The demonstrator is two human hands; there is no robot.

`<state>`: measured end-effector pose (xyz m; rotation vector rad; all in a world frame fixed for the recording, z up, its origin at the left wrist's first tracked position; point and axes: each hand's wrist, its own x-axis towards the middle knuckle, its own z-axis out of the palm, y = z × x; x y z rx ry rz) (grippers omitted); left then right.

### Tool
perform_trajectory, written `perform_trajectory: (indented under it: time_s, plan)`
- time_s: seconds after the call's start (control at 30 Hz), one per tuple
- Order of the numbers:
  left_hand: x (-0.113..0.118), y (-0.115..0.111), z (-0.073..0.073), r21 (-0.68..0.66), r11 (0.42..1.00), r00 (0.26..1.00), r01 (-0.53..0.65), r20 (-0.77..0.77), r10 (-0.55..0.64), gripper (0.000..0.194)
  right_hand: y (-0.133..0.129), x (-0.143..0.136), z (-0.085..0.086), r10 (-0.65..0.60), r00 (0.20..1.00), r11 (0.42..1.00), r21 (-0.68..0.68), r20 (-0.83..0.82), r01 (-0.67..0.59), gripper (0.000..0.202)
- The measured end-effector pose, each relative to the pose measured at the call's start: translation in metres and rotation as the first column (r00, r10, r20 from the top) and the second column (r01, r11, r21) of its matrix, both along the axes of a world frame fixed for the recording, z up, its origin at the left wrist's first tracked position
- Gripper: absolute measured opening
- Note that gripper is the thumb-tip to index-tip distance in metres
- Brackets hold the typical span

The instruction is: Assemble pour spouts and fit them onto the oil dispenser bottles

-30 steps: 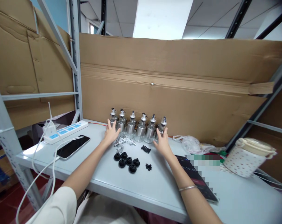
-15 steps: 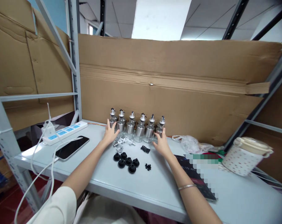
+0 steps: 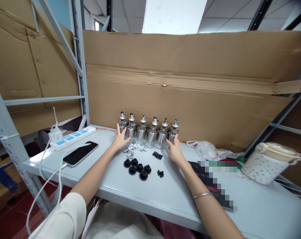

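A row of several glass bottles with steel sleeves and pour-spout tops [image 3: 141, 132] stands upright along the back of the table. My left hand [image 3: 119, 141] is open at the left end of the row, fingers spread beside the leftmost bottle [image 3: 123, 122]. At the other end my right hand [image 3: 175, 151] is open, thumb and fingers apart at the base of the rightmost bottle [image 3: 173, 130]; whether either hand touches glass I cannot tell. Before the row lie white and clear small parts [image 3: 134, 148], black ridged stoppers [image 3: 140, 167], black clip-like pieces [image 3: 157, 155] and tiny black parts [image 3: 160, 173].
To the left are a white power strip [image 3: 76, 137] with cables and a dark phone [image 3: 81, 153]. A dark flat package [image 3: 202, 176] lies by my right forearm, with a plastic bag [image 3: 205, 150] and a dotted container [image 3: 262, 166] beyond. Cardboard [image 3: 190, 106] walls the back.
My right-hand fingers have drawn a little closer together at the rightmost bottle. My left hand stays by the leftmost one. The view has shifted slightly; the bottles and loose parts keep their layout.
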<state>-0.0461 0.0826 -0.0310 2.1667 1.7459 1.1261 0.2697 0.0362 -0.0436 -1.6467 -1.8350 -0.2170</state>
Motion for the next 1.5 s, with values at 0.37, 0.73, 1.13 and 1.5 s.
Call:
perform_trajectory:
  time_s: [0.37,0.73,1.13,1.5]
  plan:
    - [0.022,-0.033,0.027,0.092,0.961,0.945,0.259,-0.23,-0.233,0.05,-0.026,-0.04,0.029,0.024,0.998,0.995,0.095,0.055,-0.029,0.035]
    - [0.047,-0.04,0.009,-0.111,0.872,0.796,0.478,-0.366,-0.482,0.033,-0.041,-0.07,0.03,0.316,0.937,0.947,0.01,0.148,-0.321,0.023]
    - [0.047,-0.046,0.021,0.035,0.866,0.811,0.499,-0.37,-0.453,0.03,-0.042,-0.066,0.037,0.358,0.927,0.932,0.011,0.116,-0.361,0.014]
    - [0.062,-0.065,0.034,0.199,0.784,0.8,0.588,-0.291,-0.525,0.011,-0.045,-0.066,0.044,0.362,0.926,0.927,0.065,0.109,-0.37,0.019]
